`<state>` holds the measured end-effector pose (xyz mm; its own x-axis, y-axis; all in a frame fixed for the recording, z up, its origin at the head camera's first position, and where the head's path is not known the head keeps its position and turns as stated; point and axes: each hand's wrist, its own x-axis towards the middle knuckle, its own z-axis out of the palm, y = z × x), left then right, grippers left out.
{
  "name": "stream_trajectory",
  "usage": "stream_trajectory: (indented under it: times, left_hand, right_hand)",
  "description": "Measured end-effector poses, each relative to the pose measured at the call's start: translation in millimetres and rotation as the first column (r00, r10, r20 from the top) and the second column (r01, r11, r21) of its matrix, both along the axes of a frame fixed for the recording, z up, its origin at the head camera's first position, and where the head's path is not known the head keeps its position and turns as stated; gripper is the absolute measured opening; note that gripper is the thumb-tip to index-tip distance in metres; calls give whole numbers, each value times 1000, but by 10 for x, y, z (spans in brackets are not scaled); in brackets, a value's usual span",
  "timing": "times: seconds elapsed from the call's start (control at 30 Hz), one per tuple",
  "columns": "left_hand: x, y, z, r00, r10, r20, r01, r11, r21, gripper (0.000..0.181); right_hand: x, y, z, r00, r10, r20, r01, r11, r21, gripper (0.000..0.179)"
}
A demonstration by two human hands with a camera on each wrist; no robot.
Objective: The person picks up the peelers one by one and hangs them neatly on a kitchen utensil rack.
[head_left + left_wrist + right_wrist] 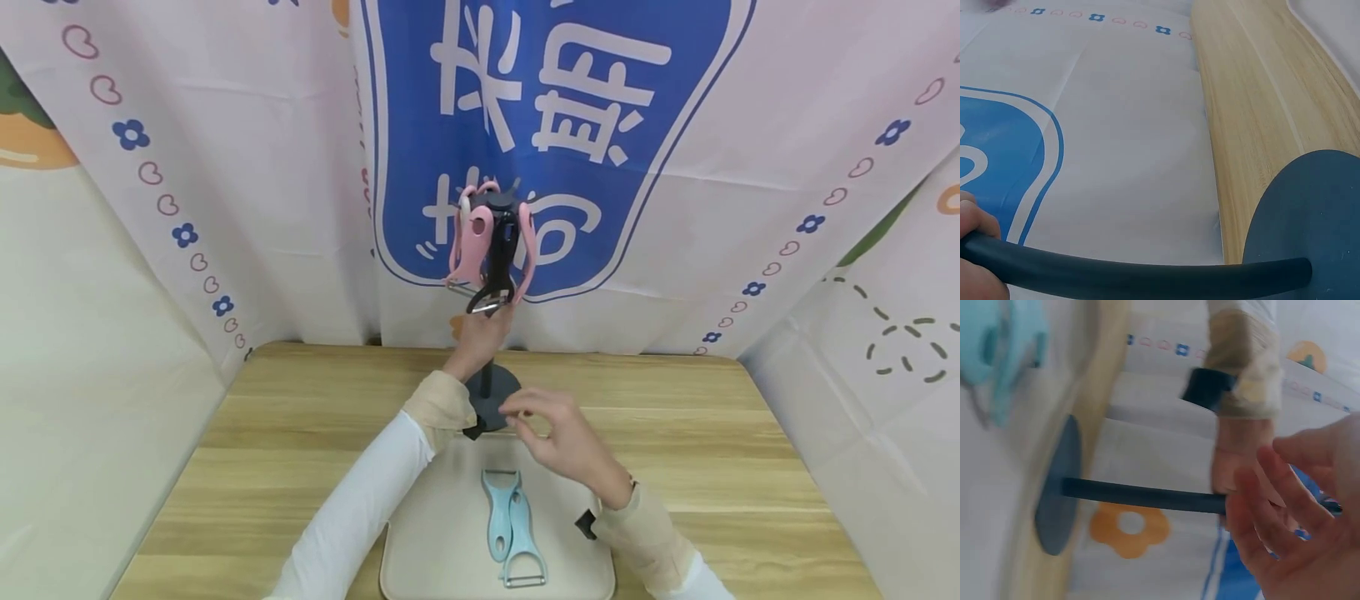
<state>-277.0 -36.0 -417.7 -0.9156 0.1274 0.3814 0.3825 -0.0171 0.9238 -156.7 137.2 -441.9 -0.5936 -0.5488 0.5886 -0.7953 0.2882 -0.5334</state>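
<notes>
My left hand (480, 337) grips the dark pole (1147, 281) of an upright stand, just below the peelers hung at its top. A black peeler (501, 254), a pink peeler (474, 246) and another pink one (528, 258) hang there, with more partly hidden behind them. The stand's round base (498, 400) rests on the table. My right hand (558, 437) is raised beside the base, fingers loosely bent and holding nothing. Below it, two light-blue peelers (499, 521) lie side by side, heads at opposite ends.
A beige tray (420, 546) bears the light-blue peelers at the near side of the wooden table (697, 467). A printed cloth (300, 208) with a blue sign hangs behind the stand. Cloth walls also rise on the left and right.
</notes>
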Motion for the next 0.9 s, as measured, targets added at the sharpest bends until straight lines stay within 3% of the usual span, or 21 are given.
stream_trajectory:
  times: [0.13,0.27,0.33,0.43,0.57,0.9]
  left_hand:
    - [-4,-3,-4,1000,6,3,-6,1000,-4,29]
    - [-3,-2,-1,1000,7,9,-7,1000,1,27]
    - [-4,-3,-1,1000,8,8,-8,1000,4,25]
    - [-6,-1,-6,1000,4,8,-4,1000,5,25]
    - [-15,3,-17,1000,-9,16,9,1000,17,27]
    - [-23,0,-30,1000,-6,5,6,1000,14,30]
  right_hand:
    - [111,-6,-169,992,27,121,-52,977,207,27]
    - [195,-44,-297,984,14,179,-87,908,411,25]
    - [227,-65,-348,980,29,199,-121,875,468,24]
    - [265,-87,-410,972,47,231,-164,838,521,25]
    - [295,-102,-460,966,58,253,-194,807,557,31]
    - [324,-149,-496,968,78,239,-207,786,582,46]
